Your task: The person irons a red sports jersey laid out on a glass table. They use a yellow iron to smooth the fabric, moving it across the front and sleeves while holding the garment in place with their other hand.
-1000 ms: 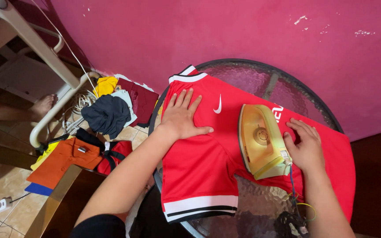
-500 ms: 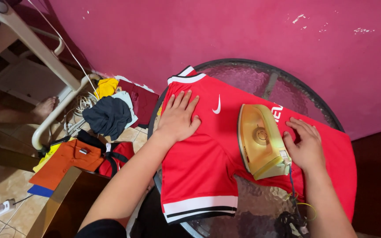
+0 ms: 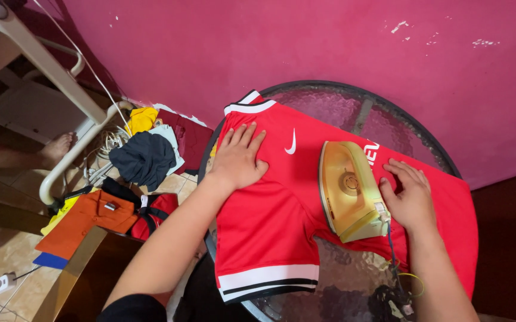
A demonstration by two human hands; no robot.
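Red sports shorts (image 3: pixel 281 209) lie spread on the round glass desk (image 3: pixel 389 119); left hand (image 3: pixel 238 158) and right hand (image 3: pixel 411 197) press flat, fingers spread, flanking a yellow iron (image 3: pixel 348 189) on the shorts

The red shorts (image 3: pixel 281 220) hide much of the glass table (image 3: pixel 353 101). The iron (image 3: pixel 350 191) cord runs off the bottom edge. A bare foot (image 3: pixel 55 149) is cut off at left.

No packages, signs or screens are to be seen. Only printed marks are found: a small white emblem (image 3: pixel 292 142) and white lettering (image 3: pixel 371 152) on the red shorts (image 3: pixel 270 220) spread over the round glass worktop (image 3: pixel 341 101), toward its far edge.
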